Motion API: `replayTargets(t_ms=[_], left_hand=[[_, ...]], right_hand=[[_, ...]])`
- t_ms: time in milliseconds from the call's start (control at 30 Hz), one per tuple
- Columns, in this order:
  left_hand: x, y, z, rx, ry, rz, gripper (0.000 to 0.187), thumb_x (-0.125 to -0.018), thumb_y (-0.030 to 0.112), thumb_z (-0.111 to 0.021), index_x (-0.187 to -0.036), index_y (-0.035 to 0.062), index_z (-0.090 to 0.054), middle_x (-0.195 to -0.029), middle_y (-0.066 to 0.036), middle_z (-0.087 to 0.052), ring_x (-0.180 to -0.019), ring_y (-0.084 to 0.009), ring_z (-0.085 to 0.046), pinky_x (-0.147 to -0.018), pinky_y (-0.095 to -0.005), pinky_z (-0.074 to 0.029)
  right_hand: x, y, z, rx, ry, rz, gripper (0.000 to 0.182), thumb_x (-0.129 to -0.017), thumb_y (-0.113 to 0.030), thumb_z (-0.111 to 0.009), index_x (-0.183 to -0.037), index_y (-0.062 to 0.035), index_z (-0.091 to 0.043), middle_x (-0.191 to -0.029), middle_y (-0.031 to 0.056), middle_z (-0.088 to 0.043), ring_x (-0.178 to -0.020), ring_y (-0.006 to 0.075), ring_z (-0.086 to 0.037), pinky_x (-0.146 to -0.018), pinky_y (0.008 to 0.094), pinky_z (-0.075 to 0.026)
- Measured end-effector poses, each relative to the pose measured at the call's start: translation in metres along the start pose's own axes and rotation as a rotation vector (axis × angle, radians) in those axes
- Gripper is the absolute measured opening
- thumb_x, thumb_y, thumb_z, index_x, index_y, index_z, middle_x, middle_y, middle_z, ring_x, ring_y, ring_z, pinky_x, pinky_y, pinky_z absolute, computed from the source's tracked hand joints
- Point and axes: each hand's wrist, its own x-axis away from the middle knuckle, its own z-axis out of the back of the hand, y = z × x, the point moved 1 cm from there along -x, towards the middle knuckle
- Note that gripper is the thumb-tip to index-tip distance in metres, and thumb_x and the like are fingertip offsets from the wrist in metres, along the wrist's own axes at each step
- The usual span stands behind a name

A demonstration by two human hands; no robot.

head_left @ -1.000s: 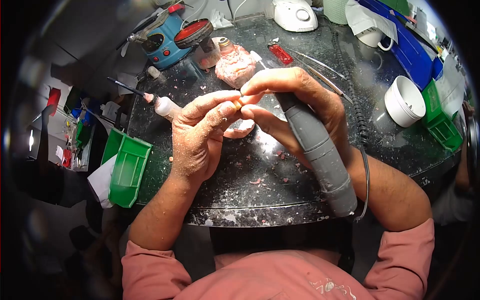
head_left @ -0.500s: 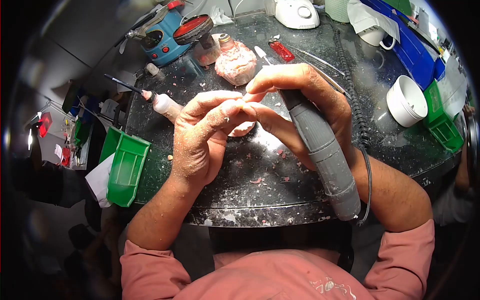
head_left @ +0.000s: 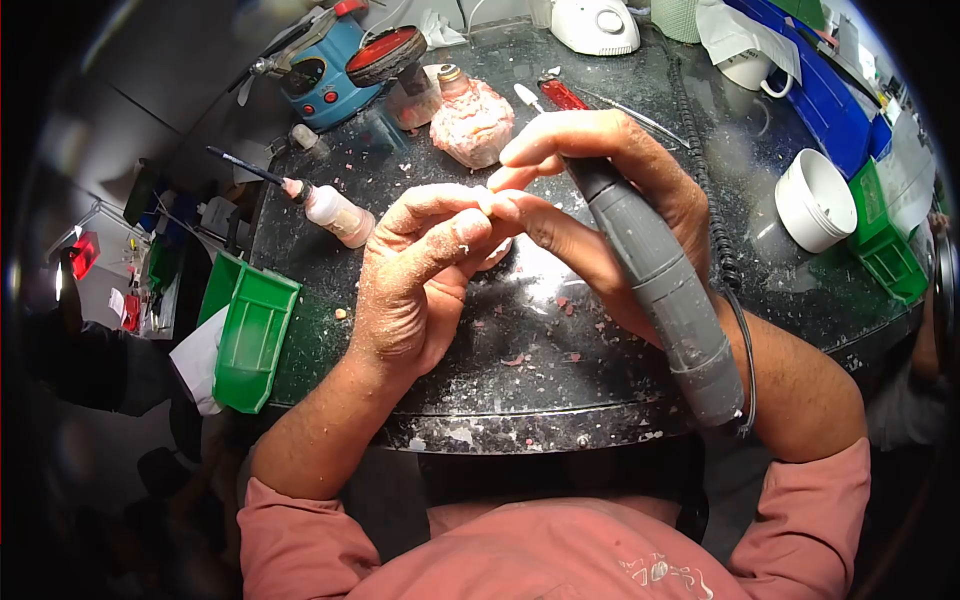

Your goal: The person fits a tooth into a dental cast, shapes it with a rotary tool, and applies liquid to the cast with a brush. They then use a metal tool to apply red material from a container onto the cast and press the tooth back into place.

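My right hand has a grey rotary handpiece in its grip, the body slanting down across the palm toward the wrist. The right thumb reaches over to the fingertips of my left hand, which is dusted with pale powder. Those left fingers are pinched together. A small pale bit shows at the tips where both hands meet, too little to name. Behind the left fingers, a rounded pale pink piece is partly hidden on the bench.
On the dusty black bench stand a pink-crusted plaster lump, a dropper bottle, a blue machine and a white tub. A red-handled tool lies behind. Green bins flank the bench. A coiled cord runs down the right.
Both hands have shifted slightly right, and the handpiece's rear end has swung right and up a little. The left thumb has moved back from the fingertips, and more of the dropper bottle shows.
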Motion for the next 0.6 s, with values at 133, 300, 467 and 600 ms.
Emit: replayTargets(t_ms=[133, 300, 467, 600], left_hand=[[0.0, 0.0, -0.002, 0.014, 0.021, 0.014, 0.016, -0.09, 0.007, -0.067, -0.105, 0.0027, -0.064, -0.104, -0.013, -0.07, -0.098, -0.021, -0.068, -0.092, -0.0358, -0.054], [-0.001, 0.002, -0.004, 0.002, 0.015, 0.016, 0.017, -0.092, 0.007, -0.065, -0.107, 0.0015, -0.062, -0.107, -0.015, -0.069, -0.101, -0.0248, -0.069, -0.093, -0.0372, -0.054], [-0.006, 0.006, 0.003, -0.041, -0.027, -0.071, 0.03, -0.09, 0.008, -0.066, -0.116, 0.0, -0.054, -0.108, -0.019, -0.067, -0.103, -0.0309, -0.068, -0.091, -0.0399, -0.055], [-0.018, 0.009, 0.016, -0.091, -0.108, 0.014, 0.043, -0.089, 0.009, -0.067, -0.125, -0.0003, -0.046, -0.105, -0.022, -0.066, -0.098, -0.0294, -0.068, -0.086, -0.0415, -0.057]], right_hand=[[-0.001, -0.002, 0.001, 0.047, 0.001, 0.049, 0.035, -0.079, 0.005, -0.075, -0.109, -0.0038, -0.06, -0.102, 0.0076, -0.066, -0.09, 0.0133, -0.065, -0.081, 0.0263, -0.052], [0.0, -0.003, -0.002, -0.024, 0.001, 0.003, 0.036, -0.08, 0.005, -0.073, -0.113, -0.0036, -0.061, -0.102, 0.007, -0.066, -0.09, 0.0126, -0.065, -0.083, 0.0272, -0.051], [-0.008, -0.01, 0.014, 0.212, -0.144, -0.042, 0.027, -0.094, -0.019, -0.054, -0.103, 0.0019, -0.068, -0.11, 0.0132, -0.068, -0.098, 0.0146, -0.063, -0.082, 0.0296, -0.053], [-0.004, -0.012, 0.001, -0.26, 0.061, -0.323, 0.025, -0.094, -0.015, -0.057, -0.109, 0.0043, -0.063, -0.101, 0.0117, -0.067, -0.092, 0.0128, -0.064, -0.08, 0.0275, -0.053]])
